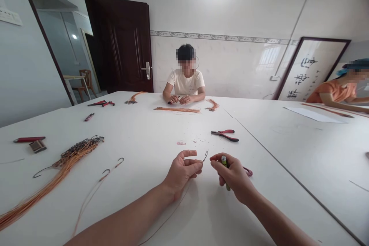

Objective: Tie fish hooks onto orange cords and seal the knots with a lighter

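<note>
My left hand (184, 171) is closed in a pinch on a dark fishing hook (205, 156), whose bent end sticks up past the fingertips. A thin line (170, 217) trails from beneath this hand toward the bottom of the view. Just to the right, my right hand (232, 173) is curled around a green lighter (224, 160) with its metal top showing. Reddish loops (248, 172), like small handles, poke out behind the right hand; whether it holds them is hidden. Two more hooks (120, 161) on a line lie left of my left hand.
A large bundle of orange lines and hooks (77, 157) lies at left. Red-handled pliers (226, 135) rest beyond my hands, near a small red-marked tag (181, 143). Across the white table (138, 130), a person (186, 80) works with lines; another person sits at right.
</note>
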### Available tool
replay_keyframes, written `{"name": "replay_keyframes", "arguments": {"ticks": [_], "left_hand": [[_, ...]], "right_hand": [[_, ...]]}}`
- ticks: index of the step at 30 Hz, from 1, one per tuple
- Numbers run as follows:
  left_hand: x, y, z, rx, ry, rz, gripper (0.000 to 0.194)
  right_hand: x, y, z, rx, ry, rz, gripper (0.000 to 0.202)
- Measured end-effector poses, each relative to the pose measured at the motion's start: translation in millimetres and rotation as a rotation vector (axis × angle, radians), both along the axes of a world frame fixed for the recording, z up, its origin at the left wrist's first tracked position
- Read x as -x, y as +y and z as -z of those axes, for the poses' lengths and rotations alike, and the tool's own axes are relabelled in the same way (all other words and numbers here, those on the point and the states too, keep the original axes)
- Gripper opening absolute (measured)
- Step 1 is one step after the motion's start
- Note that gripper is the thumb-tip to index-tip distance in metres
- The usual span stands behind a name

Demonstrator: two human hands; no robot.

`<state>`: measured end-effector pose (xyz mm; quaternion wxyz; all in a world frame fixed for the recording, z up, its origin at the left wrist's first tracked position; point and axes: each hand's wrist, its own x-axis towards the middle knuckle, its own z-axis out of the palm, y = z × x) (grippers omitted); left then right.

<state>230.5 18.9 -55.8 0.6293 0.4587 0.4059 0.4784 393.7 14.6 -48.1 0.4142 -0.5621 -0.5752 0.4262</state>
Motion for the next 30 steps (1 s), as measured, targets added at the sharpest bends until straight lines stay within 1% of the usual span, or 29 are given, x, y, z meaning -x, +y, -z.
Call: {"name": "replay_keyframes", "arguments": {"ticks": [4, 6, 9, 14, 20, 24, 26, 29, 30], "left_hand": [[-1, -2, 0.1, -0.043, 0.035, 0.032, 0.042], [-2, -2, 0.3, -0.066, 0.058, 0.051, 0.042], [-2, -3, 0.2, -0.086, 0.076, 0.066, 0.041], [-1, -2, 0.1, -0.092, 0.063, 0.076, 0.038], [0, -4, 2.1, -0.066, 0.024, 0.075, 0.037], [1, -4, 3.9, -0.048, 0.000, 0.085, 0.040], [1, -3, 3.3, -0.022, -0.017, 0.070, 0.041], [1, -1, 0.1, 0.042, -0.054, 0.027, 0.042], [1, 0, -1.1, 0.068, -0.070, 0.017, 0.042]], "right_hand": [[8, -7, -2.8, -0.005, 0.050, -0.084, 0.027], [10, -8, -2.4, -0.010, 0.057, -0.112, 0.026], [11, -7, 0.3, -0.051, 0.037, -0.129, 0.022], [7, -4, 3.5, -0.094, -0.025, -0.159, 0.025], [5, -5, 2.3, -0.099, -0.094, -0.191, 0.029], [6, -5, 0.6, -0.081, -0.127, -0.211, 0.031], [6, -5, -0.7, -0.035, -0.150, -0.164, 0.033], [3, -4, -2.6, 0.052, -0.162, -0.017, 0.039], [1, -3, -3.0, 0.070, -0.137, 0.005, 0.039]]}}
